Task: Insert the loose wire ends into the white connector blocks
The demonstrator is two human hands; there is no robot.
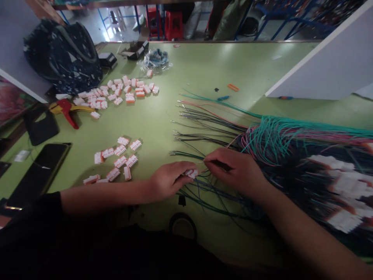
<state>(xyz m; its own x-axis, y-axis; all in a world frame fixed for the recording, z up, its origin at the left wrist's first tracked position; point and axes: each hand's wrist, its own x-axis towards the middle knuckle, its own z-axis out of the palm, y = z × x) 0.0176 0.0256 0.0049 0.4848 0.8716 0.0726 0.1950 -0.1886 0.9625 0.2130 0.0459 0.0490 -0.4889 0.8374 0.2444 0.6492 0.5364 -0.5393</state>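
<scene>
My left hand (167, 179) is closed around a white and orange connector housing (191, 173), which sticks out past the thumb and fingertips. Just to its right, my right hand (233, 167) pinches a thin wire (201, 161) near its end, its tip pointing toward the housing. Whether the wire touches the housing is too small to tell. Black wires (210, 121) with metal terminals fan out on the table beyond both hands. Green wires (215, 204) run under and below them. Several loose connector housings (120, 150) lie left of my left hand.
On the green table (201, 74) a larger heap of connector housings (99, 97) lies by red and yellow pliers (68, 111). A phone (37, 175) is at the left edge, a patterned bag (70, 54) behind. Bundled teal wires (271, 136) and wired connectors (346, 190) cover the right side.
</scene>
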